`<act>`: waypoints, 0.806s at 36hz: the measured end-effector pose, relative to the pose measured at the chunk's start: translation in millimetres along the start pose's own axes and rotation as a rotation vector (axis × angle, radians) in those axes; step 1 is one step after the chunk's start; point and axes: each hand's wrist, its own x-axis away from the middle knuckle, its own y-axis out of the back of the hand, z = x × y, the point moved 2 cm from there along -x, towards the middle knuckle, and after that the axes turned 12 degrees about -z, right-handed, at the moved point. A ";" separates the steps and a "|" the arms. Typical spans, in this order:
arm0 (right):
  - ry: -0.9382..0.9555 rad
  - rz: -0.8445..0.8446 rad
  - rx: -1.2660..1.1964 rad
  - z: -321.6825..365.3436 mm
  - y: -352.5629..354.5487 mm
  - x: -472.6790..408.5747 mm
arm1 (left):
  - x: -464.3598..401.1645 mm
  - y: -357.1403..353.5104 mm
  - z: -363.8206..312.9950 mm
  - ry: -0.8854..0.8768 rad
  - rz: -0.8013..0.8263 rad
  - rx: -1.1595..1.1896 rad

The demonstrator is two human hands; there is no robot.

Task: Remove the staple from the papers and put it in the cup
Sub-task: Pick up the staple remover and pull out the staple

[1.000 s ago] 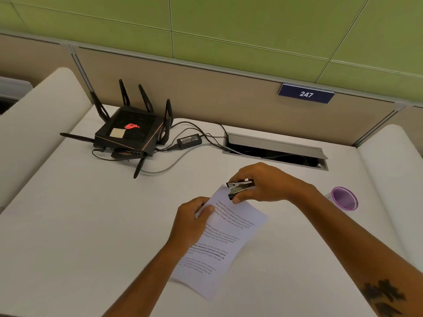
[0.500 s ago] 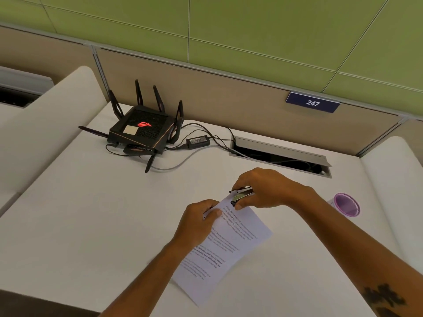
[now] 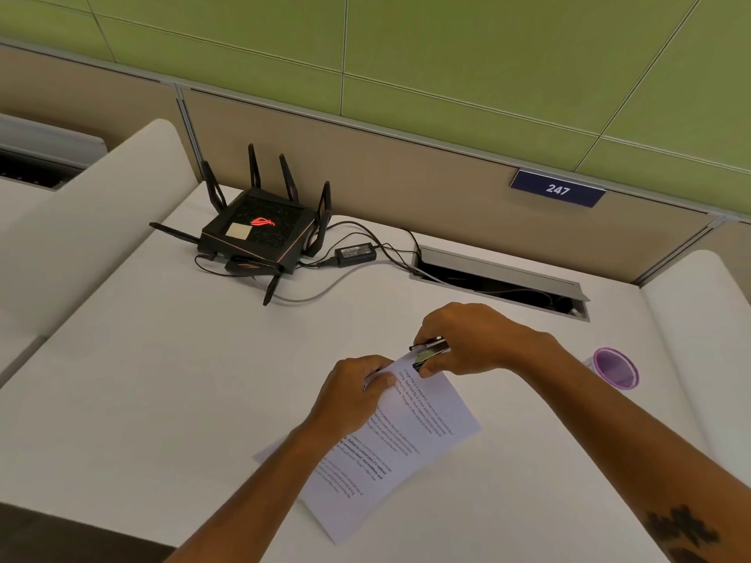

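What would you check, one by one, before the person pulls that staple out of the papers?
1. Papers held steady: ok, the left hand pinches them near the top corner.
2. Remover in hand: ok, the right hand grips it at that corner.
3. Remover's teeth under the staple: cannot tell, the staple is too small to see.
4. Cup ready: ok, it stands open on the desk, beside the right forearm.
5. Way to the cup free: ok, bare desk lies between.
6. Router and cables out of the way: ok, far back.
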 end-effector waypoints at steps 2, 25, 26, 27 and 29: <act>0.009 0.001 0.006 1.2 0.9 0.3 | -0.1 0.4 0.3 -0.007 -0.004 -0.007; 0.083 -0.030 0.042 11.9 6.3 0.7 | 1.1 5.5 -6.9 -0.037 0.014 -0.010; 0.082 -0.028 0.042 12.2 6.5 1.1 | 1.4 5.6 -7.6 -0.040 0.013 -0.006; 0.083 -0.027 0.039 12.3 6.6 1.2 | 1.5 5.5 -8.1 -0.041 0.013 -0.004; 0.092 -0.029 0.037 12.6 6.4 1.7 | 2.1 5.6 -8.5 -0.042 0.013 -0.003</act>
